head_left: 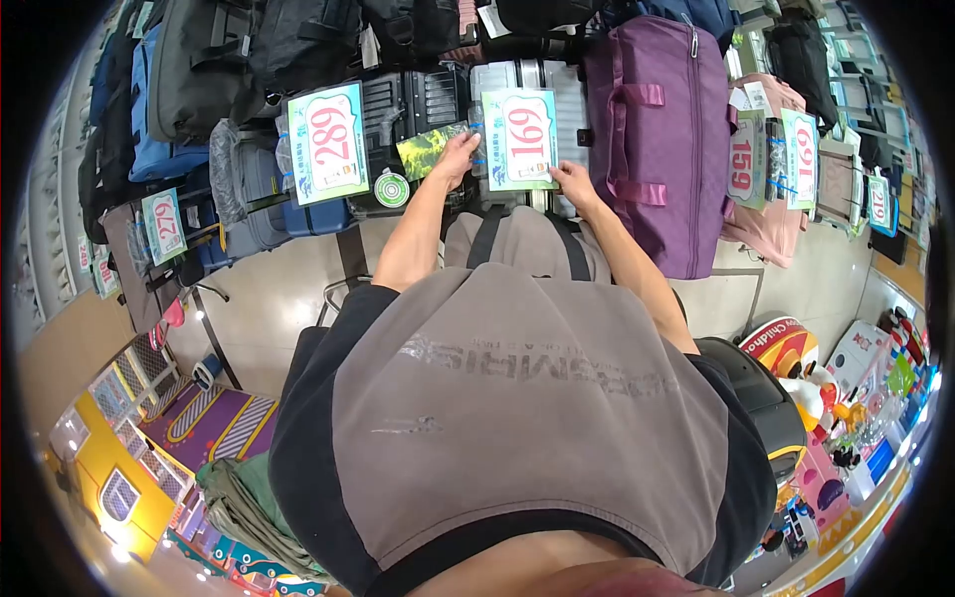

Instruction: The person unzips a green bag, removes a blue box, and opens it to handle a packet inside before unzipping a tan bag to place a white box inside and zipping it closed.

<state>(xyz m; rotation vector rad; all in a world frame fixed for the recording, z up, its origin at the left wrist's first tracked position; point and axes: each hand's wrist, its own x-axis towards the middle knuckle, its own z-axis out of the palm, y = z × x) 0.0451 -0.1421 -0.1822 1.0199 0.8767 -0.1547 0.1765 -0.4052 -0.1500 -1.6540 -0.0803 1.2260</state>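
The person's grey-and-black shirt [537, 398] occupies the near centre, with both forearms extending away from it over a pale tiled floor [269, 284]. The right hand [574, 185] pinches the near right corner of a price card [520, 139] marked 169 between thumb and fingers. The left hand [460, 159], fingers curled, lies at the card's left edge, overlapping the right end of a green-and-yellow picture panel [426, 154]; whether it grips either cannot be told. The card stands in front of a silver suitcase [571, 111], midway along the row of luggage. Left of the panel, a second card [326, 144] reads 289, with a round green label [391, 189] to its near right. Right of the silver suitcase stands a purple bag [667, 149] with two handles; farther right is a pink suitcase [776, 234]. Beyond the row, at far left, are dark bags [303, 45].
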